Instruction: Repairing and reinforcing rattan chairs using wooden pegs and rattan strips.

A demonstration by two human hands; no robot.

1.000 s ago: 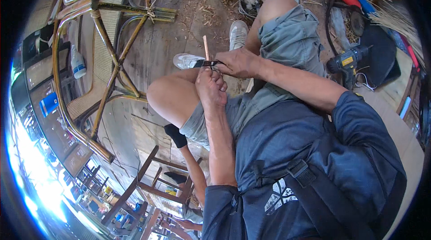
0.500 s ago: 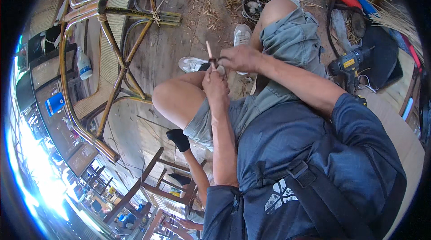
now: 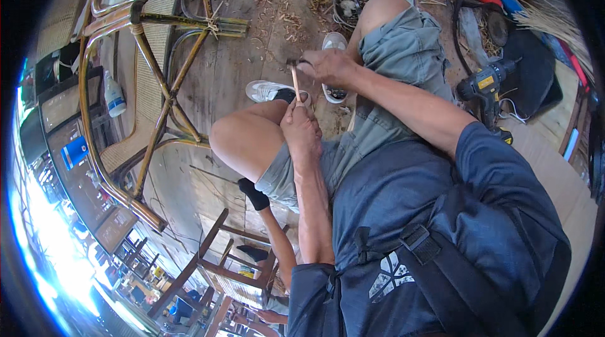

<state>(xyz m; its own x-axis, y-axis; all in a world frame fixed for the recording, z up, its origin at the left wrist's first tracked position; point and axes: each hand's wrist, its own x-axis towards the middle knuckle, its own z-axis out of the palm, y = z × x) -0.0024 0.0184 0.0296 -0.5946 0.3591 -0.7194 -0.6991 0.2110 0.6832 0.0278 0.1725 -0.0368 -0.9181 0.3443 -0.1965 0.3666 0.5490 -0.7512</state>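
My left hand is closed around the lower end of a thin, pale wooden stick that points up and away from me between my knees. My right hand grips a small dark tool, which sits at the stick's far tip. Most of that tool is hidden by my fingers, so whether it is a knife cannot be made out. Both forearms reach over my lap, the left wrist close to my thigh.
Curled wood shavings litter the floorboards ahead. A rattan chair frame lies to the left. On the right are a cordless drill and bundled cane strips. A bucket stands by my right knee. Another person's leg shows below left.
My right hand has slid the dark tool away from my left hand, along the stick to its far tip. More bare stick shows between the hands. My left hand has hardly moved.
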